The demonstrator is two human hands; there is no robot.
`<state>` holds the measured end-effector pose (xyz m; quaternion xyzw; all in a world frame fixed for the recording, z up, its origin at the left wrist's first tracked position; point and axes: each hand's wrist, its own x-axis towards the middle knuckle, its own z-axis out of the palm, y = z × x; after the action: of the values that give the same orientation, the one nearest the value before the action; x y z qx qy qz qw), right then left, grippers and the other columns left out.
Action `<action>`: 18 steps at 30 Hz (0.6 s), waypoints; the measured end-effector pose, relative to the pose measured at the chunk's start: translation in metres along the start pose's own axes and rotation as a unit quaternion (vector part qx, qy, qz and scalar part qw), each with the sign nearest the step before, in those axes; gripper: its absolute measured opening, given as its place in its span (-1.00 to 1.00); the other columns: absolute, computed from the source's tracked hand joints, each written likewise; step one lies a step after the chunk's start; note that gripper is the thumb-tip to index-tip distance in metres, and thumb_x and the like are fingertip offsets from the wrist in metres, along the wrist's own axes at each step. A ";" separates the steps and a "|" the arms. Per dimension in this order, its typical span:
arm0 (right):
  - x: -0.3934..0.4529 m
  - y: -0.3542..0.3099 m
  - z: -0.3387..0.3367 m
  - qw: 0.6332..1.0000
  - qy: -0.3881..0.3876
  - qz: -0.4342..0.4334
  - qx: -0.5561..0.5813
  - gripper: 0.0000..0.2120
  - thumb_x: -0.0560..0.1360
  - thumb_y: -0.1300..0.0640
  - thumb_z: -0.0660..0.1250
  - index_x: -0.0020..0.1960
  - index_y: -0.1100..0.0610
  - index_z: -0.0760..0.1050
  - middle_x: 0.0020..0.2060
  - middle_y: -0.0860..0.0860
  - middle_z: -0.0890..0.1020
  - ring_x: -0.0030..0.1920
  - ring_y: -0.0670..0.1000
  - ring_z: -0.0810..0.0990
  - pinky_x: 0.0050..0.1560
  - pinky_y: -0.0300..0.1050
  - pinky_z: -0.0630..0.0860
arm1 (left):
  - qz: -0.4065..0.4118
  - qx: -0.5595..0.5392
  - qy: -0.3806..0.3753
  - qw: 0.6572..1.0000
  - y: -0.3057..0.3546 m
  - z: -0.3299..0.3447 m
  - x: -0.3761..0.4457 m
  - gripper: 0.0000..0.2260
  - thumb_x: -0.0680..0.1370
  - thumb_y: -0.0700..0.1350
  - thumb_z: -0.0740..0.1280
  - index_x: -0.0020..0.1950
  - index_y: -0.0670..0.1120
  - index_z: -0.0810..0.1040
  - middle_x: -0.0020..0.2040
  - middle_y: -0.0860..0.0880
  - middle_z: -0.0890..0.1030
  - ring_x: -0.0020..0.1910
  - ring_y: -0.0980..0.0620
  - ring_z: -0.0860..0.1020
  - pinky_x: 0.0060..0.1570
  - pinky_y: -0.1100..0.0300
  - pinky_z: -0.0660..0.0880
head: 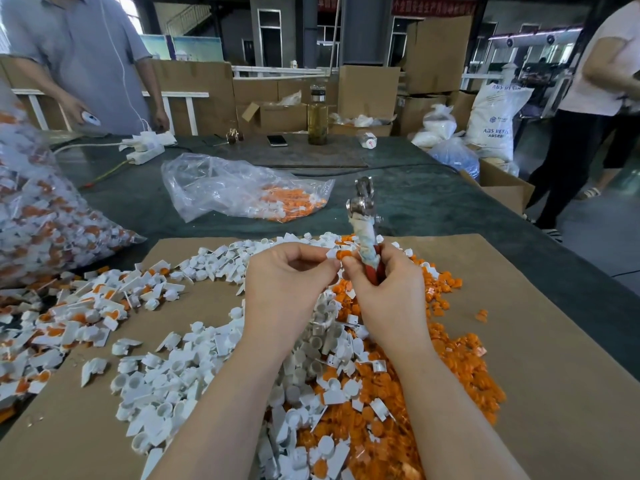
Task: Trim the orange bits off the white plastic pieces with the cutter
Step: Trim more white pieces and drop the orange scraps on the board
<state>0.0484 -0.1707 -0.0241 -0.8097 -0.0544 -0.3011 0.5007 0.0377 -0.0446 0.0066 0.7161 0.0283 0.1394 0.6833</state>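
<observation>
My left hand [289,277] pinches a small white plastic piece with an orange bit [337,253] between thumb and fingers. My right hand [382,278] grips the red handles of the cutter [365,216], whose metal jaws point up and away; its fingertips also touch the orange bit. Both hands hover over a sheet of cardboard [536,341]. Below them lie a pile of white pieces [173,372] and a pile of orange bits [443,358]. Untrimmed white-and-orange pieces [69,317] are heaped at the left.
A large clear bag of untrimmed pieces [38,209] bulges at the left edge. A smaller clear bag [242,188] lies on the dark table beyond the cardboard. A power strip [143,152], phone [277,140] and bottle [317,117] sit farther back. People stand at far left and right.
</observation>
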 end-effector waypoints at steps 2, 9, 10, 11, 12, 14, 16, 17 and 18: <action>0.000 0.000 0.001 1.000 0.005 0.004 0.004 -0.78 0.50 0.03 0.43 -0.25 -0.04 0.42 -0.46 -0.29 0.51 -0.39 -0.27 0.49 -0.41 -0.44 0.34 | 0.010 0.012 0.003 1.000 0.000 0.001 -0.001 -0.86 0.40 -0.20 0.56 -0.24 0.01 0.67 -0.36 0.02 0.69 -0.37 0.13 0.65 -0.30 0.33 0.57; -0.001 -0.002 0.003 1.000 0.018 0.006 -0.006 -0.87 0.49 0.04 0.44 -0.16 0.03 0.51 -0.42 -0.18 0.51 -0.35 -0.25 0.52 -0.39 -0.42 0.36 | 0.027 0.034 0.006 0.999 -0.003 0.002 0.000 -0.85 0.39 -0.18 0.56 -0.27 0.05 0.67 -0.34 0.06 0.69 -0.28 0.06 0.69 -0.16 0.14 0.63; -0.001 -0.003 0.003 1.000 0.018 0.002 -0.009 -0.85 0.49 0.05 0.44 -0.19 0.00 0.48 -0.43 -0.18 0.50 -0.35 -0.25 0.51 -0.40 -0.42 0.35 | 0.032 0.042 0.005 0.999 -0.003 0.002 0.000 -0.85 0.39 -0.18 0.56 -0.27 0.05 0.67 -0.34 0.09 0.69 -0.29 0.10 0.68 -0.18 0.17 0.63; -0.001 -0.003 0.003 1.000 0.018 -0.001 -0.011 -0.82 0.49 0.07 0.44 -0.21 -0.01 0.45 -0.44 -0.18 0.48 -0.37 -0.26 0.50 -0.41 -0.43 0.35 | 0.036 0.049 0.006 0.998 -0.004 0.003 0.000 -0.85 0.39 -0.18 0.56 -0.28 0.06 0.68 -0.34 0.11 0.69 -0.31 0.13 0.67 -0.20 0.20 0.62; -0.001 -0.003 0.003 1.000 0.015 -0.001 -0.010 -0.80 0.49 0.07 0.44 -0.22 0.00 0.44 -0.45 -0.18 0.46 -0.38 -0.26 0.48 -0.42 -0.43 0.34 | 0.036 0.050 0.008 0.998 -0.004 0.003 0.000 -0.85 0.39 -0.18 0.56 -0.27 0.06 0.68 -0.34 0.12 0.69 -0.32 0.15 0.66 -0.22 0.24 0.60; -0.001 -0.003 0.003 1.000 0.001 0.009 -0.001 -0.83 0.50 0.06 0.43 -0.20 0.06 0.48 -0.44 -0.15 0.47 -0.39 -0.24 0.47 -0.42 -0.41 0.34 | 0.034 0.044 0.012 0.998 -0.005 0.004 0.001 -0.84 0.39 -0.17 0.56 -0.28 0.07 0.67 -0.34 0.13 0.69 -0.33 0.18 0.65 -0.26 0.31 0.58; 0.000 -0.003 0.002 1.000 -0.013 0.014 0.008 -0.86 0.50 0.06 0.43 -0.17 0.07 0.51 -0.43 -0.16 0.48 -0.37 -0.24 0.49 -0.41 -0.40 0.36 | 0.037 0.044 0.016 0.998 -0.006 0.004 0.001 -0.83 0.39 -0.17 0.56 -0.30 0.08 0.67 -0.34 0.15 0.68 -0.33 0.20 0.65 -0.29 0.35 0.55; 0.001 -0.003 0.001 1.000 -0.020 0.015 0.009 -0.87 0.50 0.06 0.43 -0.16 0.06 0.52 -0.43 -0.17 0.49 -0.36 -0.24 0.50 -0.40 -0.40 0.36 | 0.040 0.045 0.018 0.998 -0.006 0.004 0.001 -0.82 0.39 -0.18 0.55 -0.30 0.08 0.66 -0.34 0.16 0.68 -0.33 0.21 0.64 -0.30 0.37 0.53; 0.001 -0.003 0.000 0.999 -0.030 0.016 0.012 -0.89 0.50 0.07 0.43 -0.15 0.04 0.52 -0.42 -0.18 0.51 -0.36 -0.24 0.50 -0.39 -0.40 0.37 | 0.043 0.047 0.019 0.998 -0.007 0.004 0.001 -0.82 0.39 -0.19 0.55 -0.30 0.08 0.66 -0.34 0.16 0.68 -0.33 0.23 0.64 -0.32 0.40 0.52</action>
<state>0.0484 -0.1692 -0.0215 -0.8132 -0.0597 -0.2683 0.5130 0.0410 -0.0479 0.0002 0.7450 0.0174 0.1807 0.6419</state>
